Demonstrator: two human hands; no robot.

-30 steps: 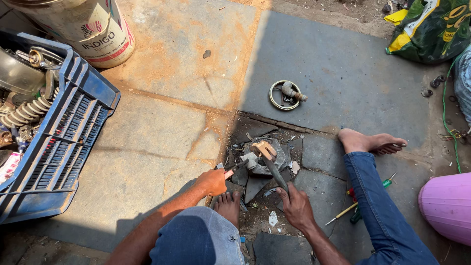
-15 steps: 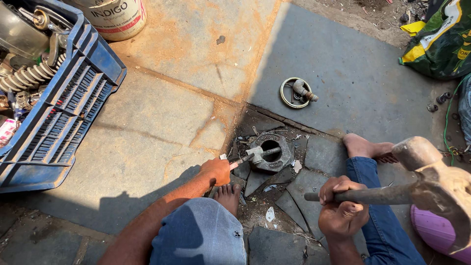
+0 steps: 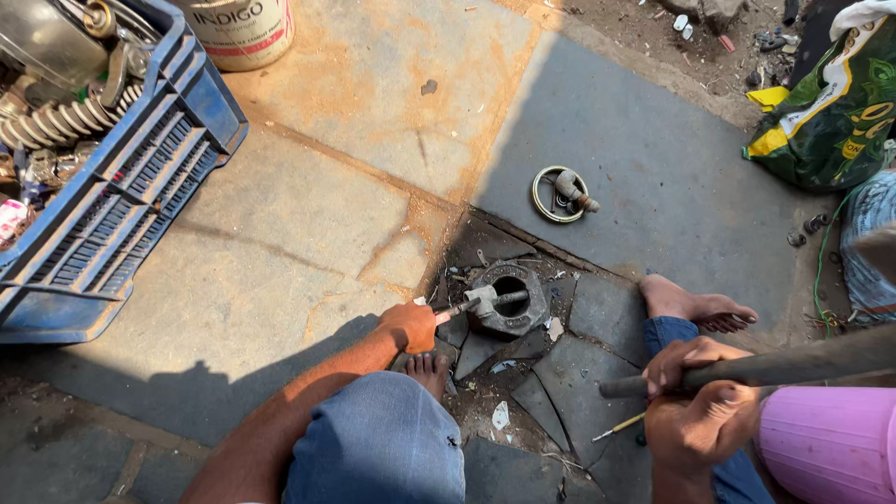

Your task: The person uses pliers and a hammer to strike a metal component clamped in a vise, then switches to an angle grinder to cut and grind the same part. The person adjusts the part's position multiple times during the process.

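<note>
On the cracked stone paving, a seated person pins a round grey metal housing (image 3: 509,299) with a punch while a hammer handle stands raised.

Left hand (image 3: 409,326) is clenched around a slim steel punch (image 3: 485,301), whose tip rests across the housing's central hole, probably to keep it steady for a blow. Right hand (image 3: 695,392) grips the dark wooden handle (image 3: 793,366) of a hammer, its head out of view to the right. Bare feet (image 3: 695,306) brace either side of the broken slabs where the housing sits, likely to hold the body firm. Nearby lie a brass-coloured ring with a small fitting (image 3: 563,193), a blue plastic crate (image 3: 140,187) of springs and parts, a white paint bucket (image 3: 238,28) and a green printed sack (image 3: 831,103); harsh sun, dusty ground outdoors.
</note>
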